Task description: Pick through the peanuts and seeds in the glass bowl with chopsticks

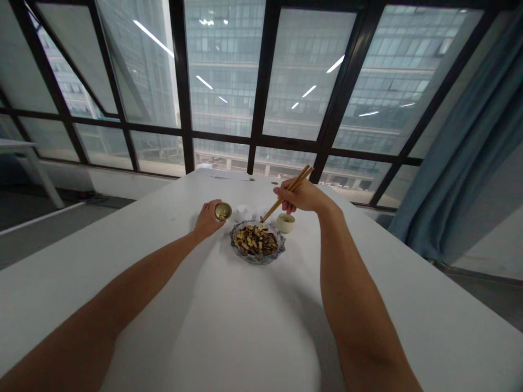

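Head view: left fingers [211, 205] grasp tilted cup [223, 210], right fingers [283, 192] chopsticks [275, 206]; pale cup [285, 224] beside glass bowl [258, 259].

White table [229, 321]: glass dish [258, 259] (pale cup [285, 224] beside)

The left hand [210, 219] held a small cup [223, 210] tilted beside a glass dish [258, 260] of mixed pale and dark pieces [257, 240], while the right hand [305, 195] gripped chopsticks [278, 203], tips at the dish's far rim, near another cup [286, 224].
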Demonstrator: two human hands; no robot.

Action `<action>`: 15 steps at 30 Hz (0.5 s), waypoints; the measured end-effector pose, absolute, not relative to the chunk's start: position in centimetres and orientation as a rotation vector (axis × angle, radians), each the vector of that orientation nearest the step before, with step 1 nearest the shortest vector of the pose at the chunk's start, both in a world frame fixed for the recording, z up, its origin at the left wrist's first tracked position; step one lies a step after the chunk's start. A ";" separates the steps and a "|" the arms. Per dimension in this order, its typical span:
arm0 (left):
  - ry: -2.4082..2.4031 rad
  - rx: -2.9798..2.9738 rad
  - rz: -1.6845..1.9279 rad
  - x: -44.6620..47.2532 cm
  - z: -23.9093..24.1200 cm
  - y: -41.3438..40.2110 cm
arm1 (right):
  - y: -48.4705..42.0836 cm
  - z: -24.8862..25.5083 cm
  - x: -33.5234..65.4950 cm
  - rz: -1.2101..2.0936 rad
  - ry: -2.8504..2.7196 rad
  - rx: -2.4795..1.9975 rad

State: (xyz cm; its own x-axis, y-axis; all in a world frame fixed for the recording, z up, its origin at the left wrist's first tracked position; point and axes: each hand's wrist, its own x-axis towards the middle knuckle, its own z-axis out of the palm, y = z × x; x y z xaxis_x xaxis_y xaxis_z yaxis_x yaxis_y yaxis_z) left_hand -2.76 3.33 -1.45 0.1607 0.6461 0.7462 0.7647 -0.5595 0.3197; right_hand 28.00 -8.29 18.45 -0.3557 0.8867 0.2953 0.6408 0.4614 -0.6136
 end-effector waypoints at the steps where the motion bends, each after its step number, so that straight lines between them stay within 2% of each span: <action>1: -1.387 -2.282 -1.368 -2.8 -1.5 3.4 | -8.3 18.5 28.0 0.539 -2.111 -1.265; 15: -1.408 -2.291 -1.330 -2.8 -1.4 3.3 | -8.7 18.7 27.8 0.603 -2.152 -1.289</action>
State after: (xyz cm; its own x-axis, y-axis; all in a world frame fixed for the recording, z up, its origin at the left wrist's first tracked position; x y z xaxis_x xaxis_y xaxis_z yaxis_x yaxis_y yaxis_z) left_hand -2.81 3.29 -1.35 0.1704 0.6506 0.7401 0.7759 -0.5516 0.3062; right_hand 27.81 -8.73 18.71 -0.3854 0.8940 0.2284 0.6452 0.4381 -0.6260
